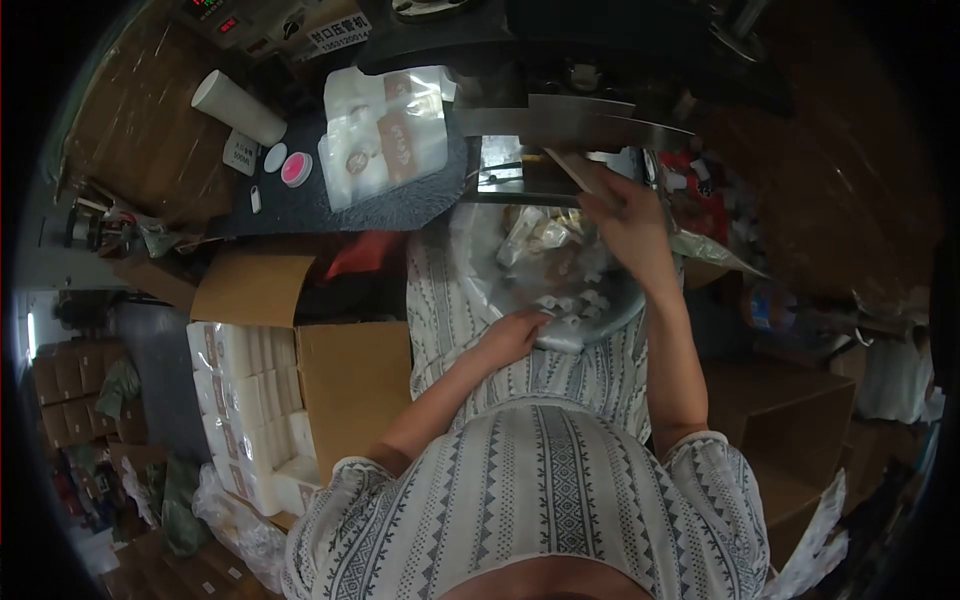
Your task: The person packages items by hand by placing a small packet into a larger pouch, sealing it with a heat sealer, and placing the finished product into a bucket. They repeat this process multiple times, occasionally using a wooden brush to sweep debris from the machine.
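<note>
A round, shiny basin (632, 318) rests on the lap, with clear plastic packets (540, 235) and small whitish pieces (572, 308) inside. My left hand (515, 337) lies at the basin's near left rim, its fingertips over the edge beside the whitish pieces; whether they pinch anything is too small to tell. Above the basin's far right side, my right hand (628, 215) is closed around a flat, pale strip (578, 170), which points up and left toward the metal edge of the machine (610, 115).
Printed pouches (385, 140) lie on a grey fuzzy mat (430, 200) at the upper left, near a white cup (238, 107) and a pink round tin (296, 169). An open carton (355, 375) with white packages (245, 400) stands left. Another carton (770, 430) is at the right.
</note>
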A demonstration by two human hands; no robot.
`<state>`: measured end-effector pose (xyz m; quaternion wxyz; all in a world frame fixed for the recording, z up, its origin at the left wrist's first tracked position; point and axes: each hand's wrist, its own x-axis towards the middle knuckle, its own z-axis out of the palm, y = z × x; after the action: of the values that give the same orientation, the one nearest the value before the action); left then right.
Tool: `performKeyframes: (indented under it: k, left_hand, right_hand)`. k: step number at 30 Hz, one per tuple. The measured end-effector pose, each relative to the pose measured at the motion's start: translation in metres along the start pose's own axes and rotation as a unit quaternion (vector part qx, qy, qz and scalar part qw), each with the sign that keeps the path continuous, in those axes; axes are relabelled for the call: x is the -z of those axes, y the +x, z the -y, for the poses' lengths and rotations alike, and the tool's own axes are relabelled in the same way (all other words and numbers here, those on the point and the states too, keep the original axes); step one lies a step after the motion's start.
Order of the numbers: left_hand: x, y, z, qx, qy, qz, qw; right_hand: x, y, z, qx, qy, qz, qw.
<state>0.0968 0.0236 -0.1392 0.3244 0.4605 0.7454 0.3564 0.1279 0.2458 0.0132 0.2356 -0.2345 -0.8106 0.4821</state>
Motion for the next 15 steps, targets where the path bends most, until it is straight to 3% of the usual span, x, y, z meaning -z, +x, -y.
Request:
performKeyframes:
  k: [3, 6, 9, 13, 15]
  left_hand:
    - [-0.001, -0.002, 0.007, 0.005, 0.023, 0.012, 1.0]
    - [-0.004, -0.001, 0.009, -0.02, 0.034, 0.002, 0.999]
    - [0.0, 0.002, 0.002, -0.017, 0.025, 0.001, 1.0]
    - [-0.003, 0.001, 0.013, -0.026, 0.026, -0.015, 0.999]
    - [-0.005, -0.004, 0.018, -0.035, 0.034, -0.014, 0.999]
  right_hand:
    - [0.029, -0.021, -0.001, -0.026, 0.081, 0.008, 0.996]
    - [0.006, -0.007, 0.008, -0.062, 0.031, 0.042, 0.997]
    - [-0.021, -0.004, 0.019, -0.057, 0.074, 0.069, 0.993]
    - [0.004, -0.041, 0.014, -0.073, 0.081, 0.036, 0.993]
    - [0.018, -0.064, 0.017, -0.235, 0.127, 0.063, 0.962]
